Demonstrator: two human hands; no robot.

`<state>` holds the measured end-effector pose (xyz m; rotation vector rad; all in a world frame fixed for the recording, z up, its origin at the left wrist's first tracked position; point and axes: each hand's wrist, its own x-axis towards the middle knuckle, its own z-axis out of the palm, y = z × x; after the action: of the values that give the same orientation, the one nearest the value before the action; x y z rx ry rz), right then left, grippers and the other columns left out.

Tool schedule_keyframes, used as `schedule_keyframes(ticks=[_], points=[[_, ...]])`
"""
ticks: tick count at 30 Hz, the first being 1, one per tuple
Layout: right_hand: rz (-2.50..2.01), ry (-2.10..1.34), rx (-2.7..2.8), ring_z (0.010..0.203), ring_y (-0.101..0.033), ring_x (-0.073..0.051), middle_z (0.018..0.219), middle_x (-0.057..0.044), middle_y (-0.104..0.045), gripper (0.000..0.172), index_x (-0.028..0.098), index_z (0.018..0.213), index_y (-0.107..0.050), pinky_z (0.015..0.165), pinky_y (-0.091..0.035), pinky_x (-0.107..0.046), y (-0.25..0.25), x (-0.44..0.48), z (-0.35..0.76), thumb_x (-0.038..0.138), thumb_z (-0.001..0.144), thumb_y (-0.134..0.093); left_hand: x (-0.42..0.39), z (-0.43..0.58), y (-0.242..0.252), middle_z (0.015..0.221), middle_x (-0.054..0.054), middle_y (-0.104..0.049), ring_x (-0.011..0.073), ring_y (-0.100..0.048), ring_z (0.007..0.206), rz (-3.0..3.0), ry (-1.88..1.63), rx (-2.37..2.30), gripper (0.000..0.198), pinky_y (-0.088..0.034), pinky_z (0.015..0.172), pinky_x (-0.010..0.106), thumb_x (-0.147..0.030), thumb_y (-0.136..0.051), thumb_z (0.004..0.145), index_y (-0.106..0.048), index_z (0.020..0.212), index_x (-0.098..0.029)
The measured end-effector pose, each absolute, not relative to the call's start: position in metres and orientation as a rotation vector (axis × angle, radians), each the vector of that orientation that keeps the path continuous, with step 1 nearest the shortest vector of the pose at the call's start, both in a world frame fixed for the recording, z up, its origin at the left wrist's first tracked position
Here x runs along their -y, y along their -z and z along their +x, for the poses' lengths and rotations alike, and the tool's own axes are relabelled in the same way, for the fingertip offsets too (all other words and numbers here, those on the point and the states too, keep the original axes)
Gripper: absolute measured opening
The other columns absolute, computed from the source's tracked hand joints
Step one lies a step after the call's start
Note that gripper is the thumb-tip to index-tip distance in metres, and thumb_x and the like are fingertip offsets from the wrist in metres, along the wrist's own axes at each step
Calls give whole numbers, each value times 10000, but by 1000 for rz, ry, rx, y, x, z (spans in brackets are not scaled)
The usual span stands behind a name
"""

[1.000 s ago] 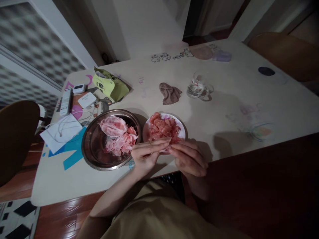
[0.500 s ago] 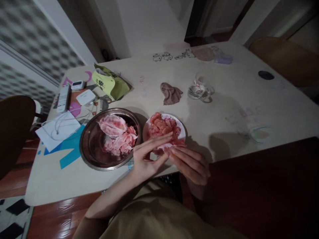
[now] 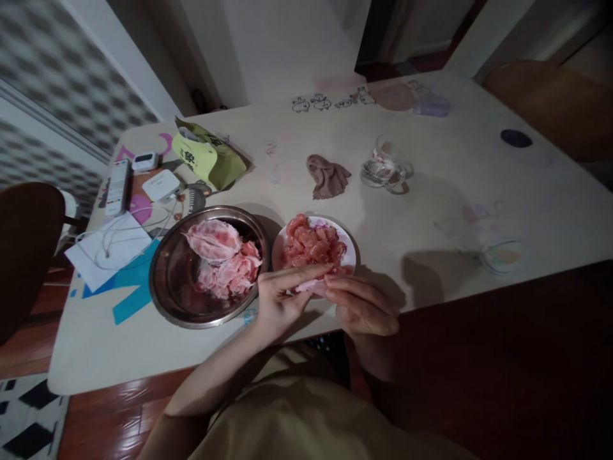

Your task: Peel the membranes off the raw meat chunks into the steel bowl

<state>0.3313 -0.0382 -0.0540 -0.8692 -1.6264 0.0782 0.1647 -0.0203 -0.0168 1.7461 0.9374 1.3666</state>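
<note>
My left hand [image 3: 282, 299] holds a pale pink pomelo segment [image 3: 312, 285] between thumb and fingers, over the near edge of a white plate [image 3: 277, 254]. The fingers of my right hand [image 3: 363, 305] pinch the segment's right end; part of it is hidden by both hands. Peeled pink pomelo flesh [image 3: 311, 243] is heaped on the plate. To the left stands a steel bowl [image 3: 175, 291]. In it lie a larger pomelo piece [image 3: 213, 240] in whitish skin and a pile of torn pomelo membranes [image 3: 228, 276].
Behind the plate are a crumpled brown cloth [image 3: 328, 177] and clear glass cups [image 3: 385, 169]. A yellow-green bag [image 3: 211, 156], a remote control [image 3: 117, 186], a white box [image 3: 161, 186] and a cable lie on the left. A chair [image 3: 29, 255] stands at the left edge.
My right hand has shifted slightly up and left, its fingers more curled at the segment. The left fingers have lowered a little, and more of the pale segment shows between the hands.
</note>
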Motion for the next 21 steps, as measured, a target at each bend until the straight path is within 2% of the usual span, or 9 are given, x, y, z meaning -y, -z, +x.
schedule_keyframes(ticks=[2,6,12,15,17,21], points=[[-775,-75,1528,877,-785,-139,1049,50,-806,360,354,1264,-700,817,-673,-273,54,31,327,155,968,-650,19,165,18,1079,49,-807,166,-792,968,1755,-1359,-920,361,-633,873,206,-75,-746,860,-771,1181,-238],[-806,-142,1451,788,-783,-138,944,64,-807,260,369,1052,-779,746,-669,-290,53,26,322,223,1016,-567,18,167,19,1075,38,-809,162,-789,982,1761,-1406,-884,356,-628,893,207,-63,-733,862,-778,1164,-248],[-796,-313,1271,600,-731,-138,719,64,-761,339,321,711,-740,634,-632,-303,47,23,317,339,1009,-581,16,169,20,1071,45,-809,175,-785,1006,1729,-1440,-842,289,-635,916,244,-108,-730,886,-789,1135,-241],[-794,-362,1195,549,-709,-136,674,58,-745,347,298,676,-713,564,-600,-290,43,20,316,366,998,-602,14,169,20,1082,57,-807,182,-780,1026,1734,-1439,-803,221,-639,919,262,-169,-692,932,-794,1118,-231],[-793,-349,1193,578,-728,-146,700,52,-761,333,297,682,-718,578,-606,-296,42,18,316,355,991,-609,14,169,20,1114,60,-800,180,-776,1039,1778,-1446,-808,237,-638,925,265,-194,-669,953,-778,1160,-234],[-910,-371,1092,626,-747,-157,703,51,-766,257,296,681,-724,634,-623,-305,47,10,316,244,923,-654,11,171,25,1188,57,-778,179,-776,1042,1935,-1452,-910,438,-640,927,251,-188,-761,876,-700,1304,-263]])
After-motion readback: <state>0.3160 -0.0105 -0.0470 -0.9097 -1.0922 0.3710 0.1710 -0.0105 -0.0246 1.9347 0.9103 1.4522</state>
